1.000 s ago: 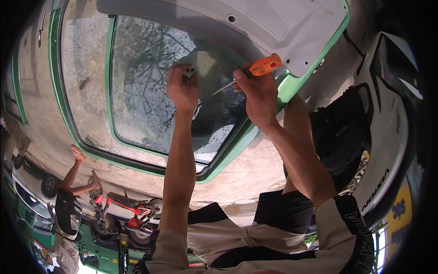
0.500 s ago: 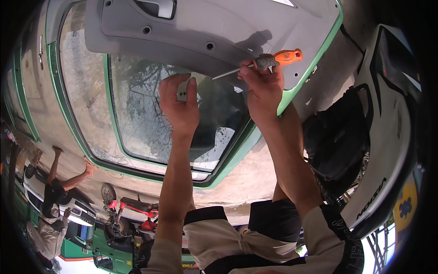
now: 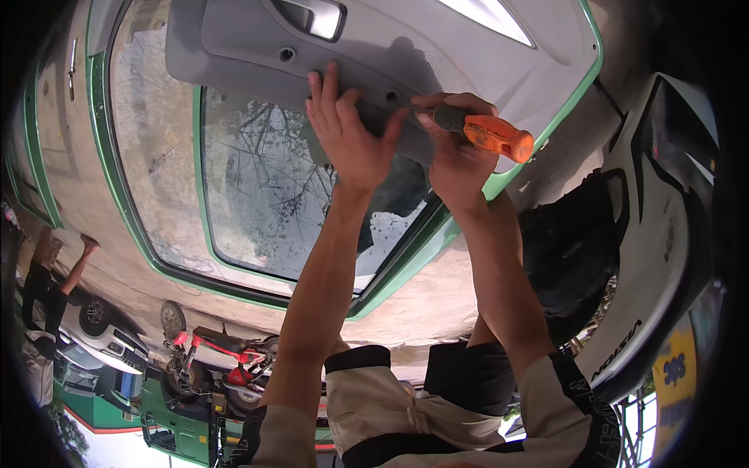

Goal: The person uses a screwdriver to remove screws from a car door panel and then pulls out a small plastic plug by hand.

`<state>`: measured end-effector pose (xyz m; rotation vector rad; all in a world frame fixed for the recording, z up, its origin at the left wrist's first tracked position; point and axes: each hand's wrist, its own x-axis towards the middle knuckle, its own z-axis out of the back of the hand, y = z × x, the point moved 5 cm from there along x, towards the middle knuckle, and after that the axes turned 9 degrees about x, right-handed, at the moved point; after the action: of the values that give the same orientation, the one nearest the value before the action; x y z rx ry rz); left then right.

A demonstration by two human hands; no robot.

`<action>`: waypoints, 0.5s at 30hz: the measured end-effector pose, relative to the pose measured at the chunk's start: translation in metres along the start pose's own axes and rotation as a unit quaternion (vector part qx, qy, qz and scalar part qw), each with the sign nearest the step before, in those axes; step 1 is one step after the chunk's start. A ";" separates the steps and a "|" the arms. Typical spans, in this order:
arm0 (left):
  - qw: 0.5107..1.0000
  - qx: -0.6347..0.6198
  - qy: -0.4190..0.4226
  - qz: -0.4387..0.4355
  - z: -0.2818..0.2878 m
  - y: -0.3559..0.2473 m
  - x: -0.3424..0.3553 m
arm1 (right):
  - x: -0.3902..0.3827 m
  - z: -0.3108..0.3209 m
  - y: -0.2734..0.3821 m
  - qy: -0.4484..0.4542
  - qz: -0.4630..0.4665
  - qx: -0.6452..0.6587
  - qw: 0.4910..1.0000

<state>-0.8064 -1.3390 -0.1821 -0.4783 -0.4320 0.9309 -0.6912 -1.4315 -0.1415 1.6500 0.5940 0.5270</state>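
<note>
My right hand (image 3: 462,168) is closed round a screwdriver (image 3: 501,138) with an orange and dark grey handle. Its shaft points left toward a round hole (image 3: 392,97) in the grey door panel (image 3: 242,72); fingers partly cover the tip, so I cannot tell whether it is inside. My left hand (image 3: 355,144) lies open against the panel's lower edge, fingers stretched upward and thumb close to the shaft. Another round hole (image 3: 286,54) and a silver door handle (image 3: 326,19) sit further left and up. Below the panel is the window glass (image 3: 257,187) in a green vehicle door.
To the right stands a white motorbike (image 3: 663,257) with a black bag (image 3: 569,249) beside it. A red motorbike (image 3: 226,351), a white car (image 3: 109,331) and a green vehicle (image 3: 175,413) appear at lower left. Another person (image 3: 47,288) is at the far left.
Both hands have moved up to the panel. My left hand has gone from curled fingers to lying spread on it. The screwdriver's handle has swung lower, its tip now by the hole.
</note>
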 end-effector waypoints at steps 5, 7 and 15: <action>0.999 -0.017 0.045 0.022 0.008 -0.002 0.019 | 0.010 -0.010 0.005 0.030 -0.004 -0.145 0.989; 0.997 -0.066 -0.001 -0.030 0.023 0.002 0.042 | 0.018 -0.020 0.012 0.036 -0.003 -0.142 0.989; 0.943 -0.100 0.194 -0.252 0.012 -0.016 0.109 | 0.034 -0.013 0.018 -0.014 -0.120 0.115 0.986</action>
<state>-0.7448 -1.2534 -0.1476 -0.6816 -0.2684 0.2856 -0.6719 -1.4018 -0.1216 1.7695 0.8447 0.2657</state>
